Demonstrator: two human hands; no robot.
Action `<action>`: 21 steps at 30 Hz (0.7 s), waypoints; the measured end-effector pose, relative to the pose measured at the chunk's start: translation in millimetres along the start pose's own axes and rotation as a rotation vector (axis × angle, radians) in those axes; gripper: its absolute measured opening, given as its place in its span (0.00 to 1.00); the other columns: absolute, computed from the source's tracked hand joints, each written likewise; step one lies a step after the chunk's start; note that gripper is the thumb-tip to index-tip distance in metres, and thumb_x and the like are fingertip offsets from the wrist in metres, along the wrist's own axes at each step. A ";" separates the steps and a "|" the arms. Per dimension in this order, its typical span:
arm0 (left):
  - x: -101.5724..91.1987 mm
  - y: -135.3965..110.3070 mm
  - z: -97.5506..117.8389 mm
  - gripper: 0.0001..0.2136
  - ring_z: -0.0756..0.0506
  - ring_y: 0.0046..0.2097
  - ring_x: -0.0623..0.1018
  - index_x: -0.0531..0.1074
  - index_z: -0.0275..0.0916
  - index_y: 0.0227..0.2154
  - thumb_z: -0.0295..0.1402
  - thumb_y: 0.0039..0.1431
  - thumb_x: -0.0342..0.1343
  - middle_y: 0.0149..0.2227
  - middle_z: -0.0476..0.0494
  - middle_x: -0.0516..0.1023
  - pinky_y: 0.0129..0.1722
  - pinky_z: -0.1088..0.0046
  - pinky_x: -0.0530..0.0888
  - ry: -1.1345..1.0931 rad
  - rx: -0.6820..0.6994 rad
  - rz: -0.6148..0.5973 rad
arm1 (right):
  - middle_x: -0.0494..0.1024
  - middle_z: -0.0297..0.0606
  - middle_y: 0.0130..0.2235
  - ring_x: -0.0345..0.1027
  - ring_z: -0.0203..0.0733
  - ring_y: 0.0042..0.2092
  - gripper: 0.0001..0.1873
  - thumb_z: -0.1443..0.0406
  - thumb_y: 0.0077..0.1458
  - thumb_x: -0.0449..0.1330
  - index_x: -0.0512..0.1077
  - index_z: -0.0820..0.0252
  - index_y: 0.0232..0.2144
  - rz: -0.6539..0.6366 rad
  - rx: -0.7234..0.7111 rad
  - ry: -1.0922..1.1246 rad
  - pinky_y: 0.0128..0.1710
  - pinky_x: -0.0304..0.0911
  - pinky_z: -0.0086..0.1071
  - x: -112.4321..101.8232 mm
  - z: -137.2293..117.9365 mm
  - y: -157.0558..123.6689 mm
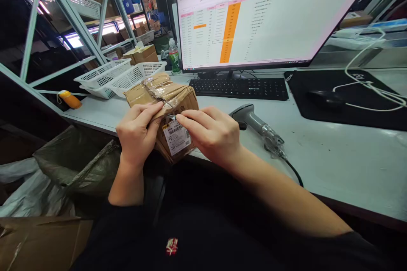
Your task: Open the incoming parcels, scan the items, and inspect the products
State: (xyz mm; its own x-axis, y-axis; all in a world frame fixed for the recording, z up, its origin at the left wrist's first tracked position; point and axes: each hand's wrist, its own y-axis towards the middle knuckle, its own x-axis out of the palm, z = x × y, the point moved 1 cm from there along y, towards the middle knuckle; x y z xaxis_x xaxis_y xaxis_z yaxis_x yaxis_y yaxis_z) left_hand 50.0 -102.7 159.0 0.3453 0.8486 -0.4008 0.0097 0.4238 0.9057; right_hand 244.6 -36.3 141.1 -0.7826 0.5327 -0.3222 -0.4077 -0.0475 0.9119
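A taped brown cardboard parcel [165, 93] with a white barcode label rests on the near edge of the white desk [333, 152]. My left hand [136, 133] grips its left side, fingers curled over the top edge. My right hand [211, 131] pinches a small metal blade against the tape at the parcel's top. A grey handheld barcode scanner [254, 123] lies on the desk just right of my right hand.
A large monitor [263, 12] showing a spreadsheet stands behind a black keyboard [243, 88]. A mouse [326, 98] sits on a black mat with a white cable. White mesh baskets [117, 76], a green bottle [174, 57] and metal shelving are at left. Plastic bags lie below left.
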 end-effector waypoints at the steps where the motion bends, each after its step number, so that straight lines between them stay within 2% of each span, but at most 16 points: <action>1: 0.2 -0.1 -0.3 0.11 0.46 0.48 0.83 0.82 0.45 0.50 0.36 0.70 0.59 0.43 0.46 0.84 0.51 0.70 0.77 -0.003 0.004 0.004 | 0.86 0.35 0.46 0.70 0.40 0.39 0.11 0.72 0.66 0.60 0.81 0.60 0.47 0.003 0.002 -0.005 0.37 0.65 0.35 1.0 -0.4 1.0; 5: 0.0 -0.8 -3.9 0.11 0.45 0.48 0.83 0.82 0.45 0.50 0.37 0.70 0.59 0.44 0.46 0.84 0.52 0.69 0.77 -0.005 0.014 0.001 | 0.86 0.34 0.46 0.70 0.41 0.39 0.12 0.70 0.68 0.60 0.81 0.56 0.49 -0.045 0.031 -0.057 0.37 0.64 0.36 3.8 16.6 1.4; 10: -4.7 -3.1 -6.9 0.10 0.45 0.48 0.83 0.82 0.46 0.50 0.35 0.70 0.59 0.45 0.47 0.85 0.53 0.68 0.77 -0.033 0.002 0.028 | 0.86 0.39 0.44 0.72 0.44 0.41 0.12 0.68 0.69 0.59 0.82 0.54 0.47 0.015 0.266 -0.127 0.38 0.65 0.39 -8.5 54.1 -7.5; 12: -5.1 -2.3 -5.2 0.10 0.45 0.48 0.83 0.82 0.45 0.49 0.35 0.71 0.58 0.46 0.46 0.85 0.52 0.69 0.78 -0.023 0.003 0.016 | 0.86 0.38 0.44 0.72 0.43 0.40 0.12 0.69 0.67 0.61 0.81 0.54 0.48 0.005 0.212 -0.064 0.40 0.68 0.38 -14.2 49.6 -10.0; 15: -4.0 -0.3 -1.1 0.11 0.45 0.49 0.83 0.82 0.43 0.49 0.36 0.72 0.56 0.46 0.45 0.85 0.53 0.68 0.77 0.002 0.002 -0.016 | 0.86 0.36 0.44 0.71 0.42 0.39 0.13 0.71 0.65 0.62 0.81 0.55 0.49 -0.017 0.076 0.059 0.40 0.69 0.36 -16.7 25.9 -9.8; 18: -3.4 0.4 1.9 0.12 0.45 0.50 0.83 0.82 0.43 0.50 0.37 0.73 0.55 0.47 0.44 0.86 0.55 0.67 0.77 0.024 -0.005 -0.019 | 0.86 0.35 0.46 0.72 0.42 0.40 0.14 0.71 0.66 0.61 0.80 0.52 0.50 -0.061 0.088 0.130 0.40 0.69 0.36 -11.1 4.8 -4.8; 21: -2.8 0.6 2.6 0.13 0.45 0.50 0.83 0.82 0.42 0.49 0.38 0.74 0.54 0.46 0.44 0.86 0.54 0.68 0.77 0.039 0.000 -0.020 | 0.86 0.35 0.47 0.72 0.42 0.41 0.15 0.69 0.68 0.59 0.81 0.50 0.51 -0.099 0.110 0.147 0.40 0.68 0.37 -2.3 -3.6 1.9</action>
State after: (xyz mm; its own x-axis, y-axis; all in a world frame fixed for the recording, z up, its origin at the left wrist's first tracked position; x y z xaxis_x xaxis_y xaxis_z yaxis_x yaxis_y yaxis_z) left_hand 51.5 -105.6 161.1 0.3086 0.8517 -0.4234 0.0164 0.4403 0.8977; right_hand 244.0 -40.7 142.8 -0.8049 0.4006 -0.4378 -0.4384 0.0958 0.8937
